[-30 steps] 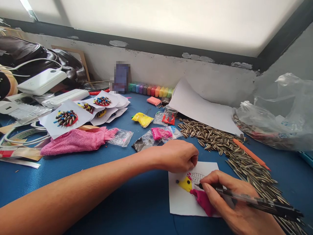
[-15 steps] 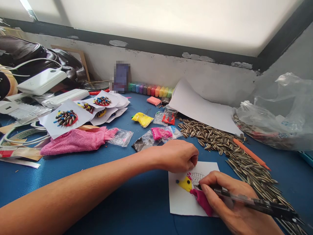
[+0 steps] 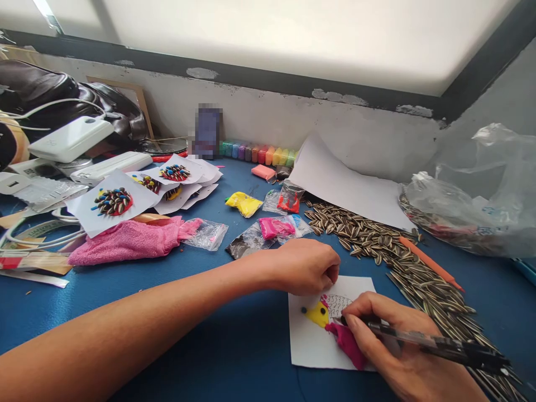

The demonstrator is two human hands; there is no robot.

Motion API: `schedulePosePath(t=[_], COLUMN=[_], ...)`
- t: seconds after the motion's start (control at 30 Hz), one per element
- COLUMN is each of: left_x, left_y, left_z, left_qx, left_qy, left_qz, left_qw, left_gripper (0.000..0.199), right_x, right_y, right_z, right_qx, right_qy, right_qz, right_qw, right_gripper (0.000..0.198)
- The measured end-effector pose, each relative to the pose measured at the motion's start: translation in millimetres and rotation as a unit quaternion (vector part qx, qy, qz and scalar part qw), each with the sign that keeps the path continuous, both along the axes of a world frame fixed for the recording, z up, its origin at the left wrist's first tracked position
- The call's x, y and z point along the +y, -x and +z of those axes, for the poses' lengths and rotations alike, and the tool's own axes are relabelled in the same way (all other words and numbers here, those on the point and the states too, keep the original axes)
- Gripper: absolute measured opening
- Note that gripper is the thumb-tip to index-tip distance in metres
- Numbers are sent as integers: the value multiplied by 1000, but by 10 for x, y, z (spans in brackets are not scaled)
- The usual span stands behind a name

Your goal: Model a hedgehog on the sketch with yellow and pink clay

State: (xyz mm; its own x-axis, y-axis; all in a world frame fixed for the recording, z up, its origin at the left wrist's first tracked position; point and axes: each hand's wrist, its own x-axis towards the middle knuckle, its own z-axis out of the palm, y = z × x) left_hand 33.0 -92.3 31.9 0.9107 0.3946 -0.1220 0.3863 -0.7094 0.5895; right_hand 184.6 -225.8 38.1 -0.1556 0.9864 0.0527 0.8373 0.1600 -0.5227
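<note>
Curled into a loose fist, my left hand [image 3: 307, 267] rests over the top edge of a white square of paper [image 3: 307, 349], its fingertips mostly hidden. My right hand [image 3: 389, 335] pinches a black pen [image 3: 435, 343], its tip low against the drawing. On the paper is a hedgehog-like figure: a yellow clay face [image 3: 317, 315] with a dark eye and nose, a body outline filled with small pen curves, and a magenta clay piece [image 3: 347, 345] below. My right hand hides part of the body. Sunflower seeds [image 3: 435, 296] lie in a long heap beside my right hand.
Behind my hands lie bags of yellow clay [image 3: 245, 204], pink clay [image 3: 274, 228] and red clay [image 3: 290, 200]. A pink cloth [image 3: 125, 243] and finished seed pictures [image 3: 113, 202] are at left. An orange strip [image 3: 431, 262] crosses the seeds; a plastic bag [image 3: 481, 206] stands at right.
The pen and the fingers of my right hand have shifted very slightly over the drawing. My left hand stays in place on the paper.
</note>
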Motion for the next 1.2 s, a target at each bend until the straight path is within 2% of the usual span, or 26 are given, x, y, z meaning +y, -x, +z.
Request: schedulePosePath(t=[0.3,0.67,1.2], left_x=[0,2,0], left_y=[-10,-3,-7], left_z=[4,-8,-15], left_qx=[0,-2,-1], left_qy=[3,0,0], left_qz=[2,2,1], left_qw=[1000,1000,1000], left_gripper=[17,15,15], right_x=[1,-5,-21], right_y=[-15,-48,-99], right_z=[13,-23,-30], right_qx=[27,7,-12], right_qy=[7,-17,0], right_qz=[-15,-13,-13], right_qw=[999,1000,1000], right_gripper=[25,25,27])
